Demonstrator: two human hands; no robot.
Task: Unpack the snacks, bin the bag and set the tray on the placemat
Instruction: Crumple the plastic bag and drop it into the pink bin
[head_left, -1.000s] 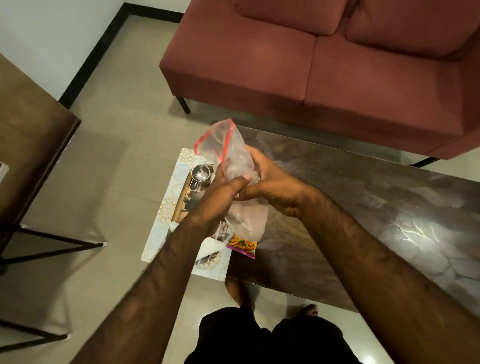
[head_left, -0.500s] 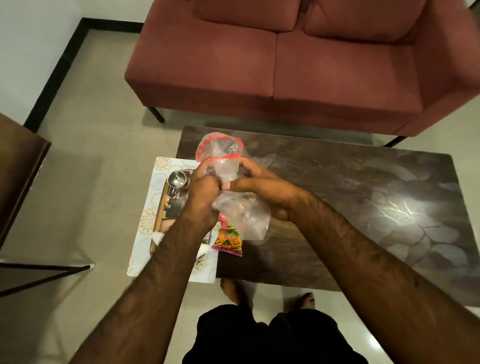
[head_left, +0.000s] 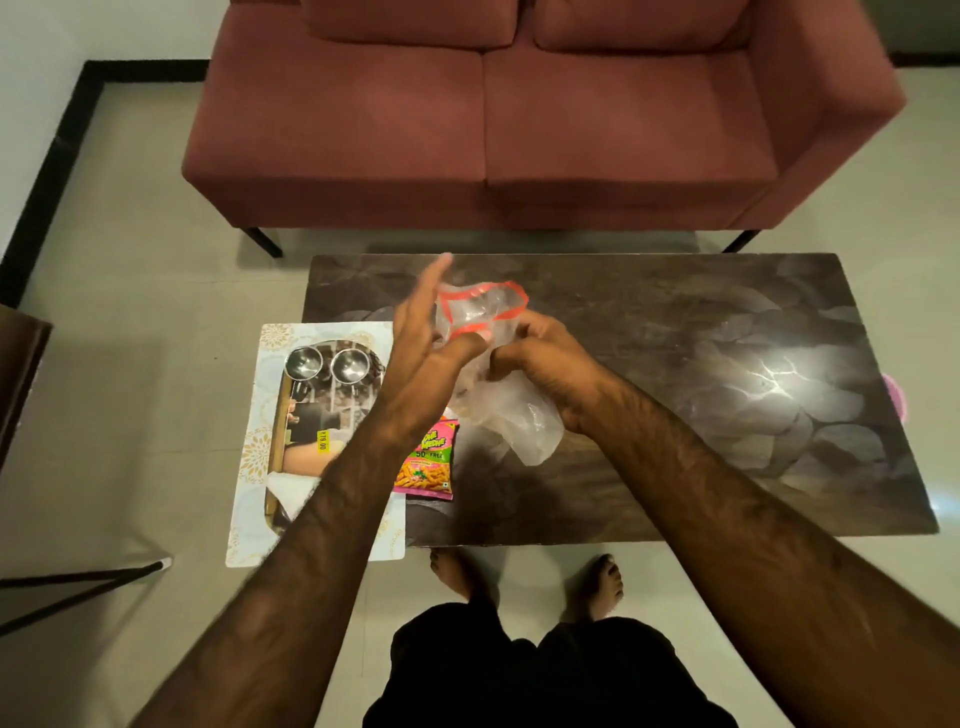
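A clear plastic bag (head_left: 524, 423) with a red zip rim hangs crumpled over the dark coffee table (head_left: 701, 457). My right hand (head_left: 545, 364) is shut on the bag's middle. My left hand (head_left: 415, 338) is beside the bag's mouth with its fingers stretched up and apart and only the thumb touching the rim. A pink snack packet (head_left: 428, 465) lies on the table just under my left wrist. A shiny tray (head_left: 306, 415) with two small steel bowls (head_left: 304, 362) rests on the pale floral placemat (head_left: 249, 457) at the table's left end, partly hidden by my left forearm.
A red sofa (head_left: 519, 130) stands behind the table. Dark wooden furniture (head_left: 21, 374) with black metal legs is at the left. A pink object (head_left: 894, 395) peeks past the table's right edge. My bare feet (head_left: 605, 582) stand at the table's near edge.
My left hand has let go of the bag and spread its fingers upward. The bag's mouth now faces up and open. The view has shifted, showing more of the table.
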